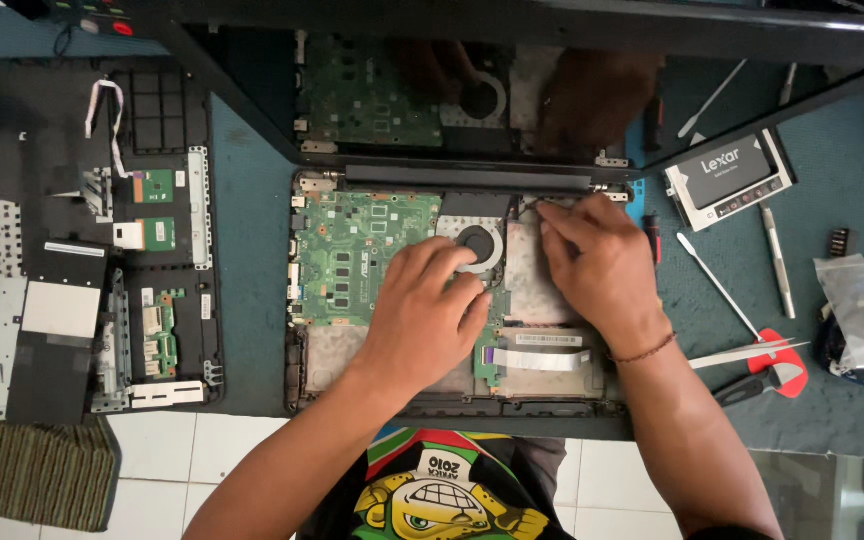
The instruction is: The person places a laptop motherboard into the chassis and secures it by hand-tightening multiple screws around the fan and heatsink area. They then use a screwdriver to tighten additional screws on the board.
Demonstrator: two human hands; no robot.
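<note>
Here, you look straight down at a teal mat (pixel 252 250) covering most of the bench. On it, at the centre, an opened laptop (pixel 452 300) lies with its base toward you and its dark screen (pixel 512 90) tilted up at the far side, mirroring the parts below. To the left, well apart from the laptop, its removed black cover (pixel 72 240) lies inside-up, with small green boards and silver brackets fixed to it.

Inside the base, a green board (pixel 352 250) fills the left half, and a round fan (pixel 477 245) sits just right of it near the hinge. A white ribbon cable (pixel 537 358) lies flat along the near edge.

Your left hand (pixel 427 315) rests knuckles-up on the middle of the board, fingers curled in and touching the fan's near rim; it holds nothing you can see. Your right hand (pixel 597 265) lies over the right side of the base, fingers drawn narrowly together, fingertips pinching at a thin dark wire (pixel 527 207) just below the hinge.

To the right of the laptop, a drive in a silver caddy (pixel 730 178) lies at an angle. Nearer you, a white pry tool (pixel 717 285), tweezers (pixel 747 352) and a red-handled tool (pixel 782 375) lie close together. A clear bag (pixel 862 310) sits at the far right.
</note>
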